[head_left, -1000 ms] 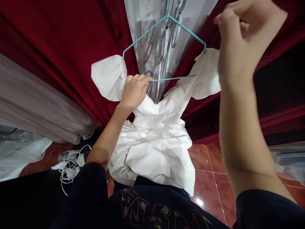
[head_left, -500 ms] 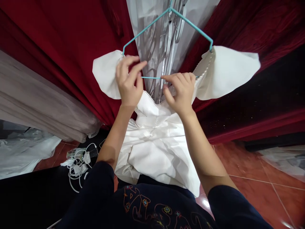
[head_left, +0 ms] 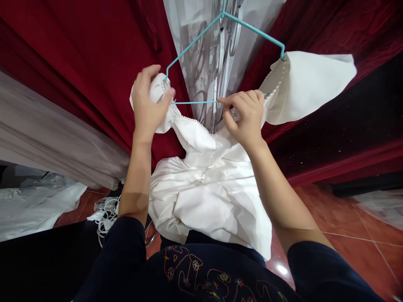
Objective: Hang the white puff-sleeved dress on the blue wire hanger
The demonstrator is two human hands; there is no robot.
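Observation:
A white dress (head_left: 217, 197) with beaded trim along its neckline hangs from a thin turquoise hanger (head_left: 195, 40). My left hand (head_left: 147, 105) is wrapped round the puffed sleeve (head_left: 160, 92) on the left, thumb on the beaded edge and fingers over the outer side. At the hanger's lower bar, my right hand (head_left: 247, 115) has curled fingers, its index fingertip on the bar and the thumb below. Part of the bar and bodice is hidden behind this hand. The other puffed sleeve (head_left: 315, 86) spreads out to the right of the hanger's end.
Dark red curtains (head_left: 91, 54) flank a pale, patterned panel (head_left: 201, 54) behind the hanger. Sheer beige cloth (head_left: 53, 130) hangs at left. White cables (head_left: 107, 218) lie beside a black surface (head_left: 47, 260). Reddish tiles (head_left: 343, 222) cover the floor at right.
My left hand has moved left and outward from the sleeve's inner edge, and now wraps round the sleeve, which is bunched smaller. My right hand has stayed at the bar, shifting slightly right.

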